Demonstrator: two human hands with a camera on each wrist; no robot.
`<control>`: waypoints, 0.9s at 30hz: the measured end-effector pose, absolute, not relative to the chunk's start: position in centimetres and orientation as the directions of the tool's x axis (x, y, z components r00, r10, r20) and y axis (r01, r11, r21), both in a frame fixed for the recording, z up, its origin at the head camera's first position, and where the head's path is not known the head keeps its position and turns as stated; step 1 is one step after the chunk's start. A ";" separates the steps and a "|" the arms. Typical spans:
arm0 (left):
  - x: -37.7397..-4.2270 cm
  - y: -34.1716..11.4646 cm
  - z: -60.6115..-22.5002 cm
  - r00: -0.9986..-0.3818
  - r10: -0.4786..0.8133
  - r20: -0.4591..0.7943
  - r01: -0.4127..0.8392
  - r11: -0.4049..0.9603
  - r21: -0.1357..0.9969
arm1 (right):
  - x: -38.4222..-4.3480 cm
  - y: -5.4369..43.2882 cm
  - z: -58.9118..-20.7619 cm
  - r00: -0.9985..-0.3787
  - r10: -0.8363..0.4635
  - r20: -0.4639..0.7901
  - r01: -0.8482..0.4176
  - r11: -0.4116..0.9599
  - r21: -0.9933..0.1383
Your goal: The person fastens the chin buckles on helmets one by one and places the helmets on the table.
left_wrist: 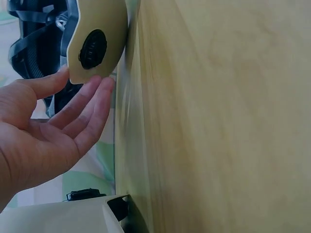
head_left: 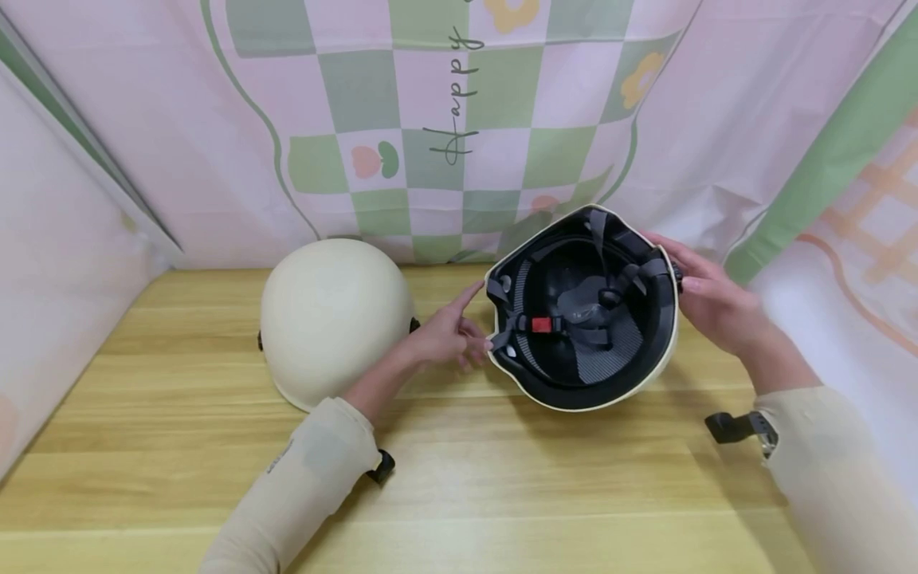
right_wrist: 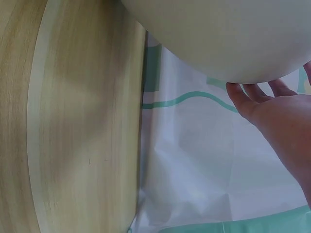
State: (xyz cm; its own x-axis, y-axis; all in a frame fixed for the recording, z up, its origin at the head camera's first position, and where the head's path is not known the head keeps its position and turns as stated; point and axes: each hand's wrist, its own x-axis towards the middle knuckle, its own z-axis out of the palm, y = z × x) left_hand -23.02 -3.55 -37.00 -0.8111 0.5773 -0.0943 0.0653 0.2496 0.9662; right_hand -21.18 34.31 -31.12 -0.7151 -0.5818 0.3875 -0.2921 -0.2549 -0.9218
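Note:
A cream helmet is tipped so that its black-padded inside faces me in the head view. Dark straps with a red buckle lie across its opening. At its left edge my left hand pinches the rim, thumb on one side and fingers on the other, near a round black knob. My right hand holds the opposite side, its thumb by the rim and its fingers behind the shell. From the right wrist, those fingertips touch the smooth outer shell.
A second cream helmet sits dome up on the wooden table, just left of my left hand. A patterned curtain hangs along the table's back edge, with more cloth at both sides.

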 end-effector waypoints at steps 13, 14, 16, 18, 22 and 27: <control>-23.7 -3.5 -37.3 -0.796 0.596 -0.108 0.109 0.316 0.943 | -20.8 33.3 -30.7 -0.806 -0.441 0.394 -0.379 -0.128 -0.917; -23.8 -3.5 -37.3 -0.795 0.595 -0.116 0.102 0.319 0.942 | -20.8 33.3 -30.8 -0.798 -0.450 0.400 -0.383 -0.134 -0.914; -23.9 -3.4 -37.3 -0.797 0.590 -0.129 0.090 0.328 0.941 | -21.0 33.5 -30.9 -0.766 -0.488 0.418 -0.391 -0.162 -0.906; -24.0 -3.3 -37.4 -0.799 0.583 -0.147 0.073 0.336 0.939 | -21.2 33.7 -31.1 -0.731 -0.525 0.435 -0.401 -0.185 -0.897; -24.1 -2.9 -37.5 -0.799 0.569 -0.195 0.022 0.351 0.936 | -21.4 33.8 -31.1 -0.712 -0.538 0.451 -0.426 -0.179 -0.887; -24.2 -2.2 -37.7 -0.785 0.571 -0.242 -0.013 0.375 0.927 | -21.3 33.5 -30.9 -0.739 -0.494 0.459 -0.458 -0.132 -0.879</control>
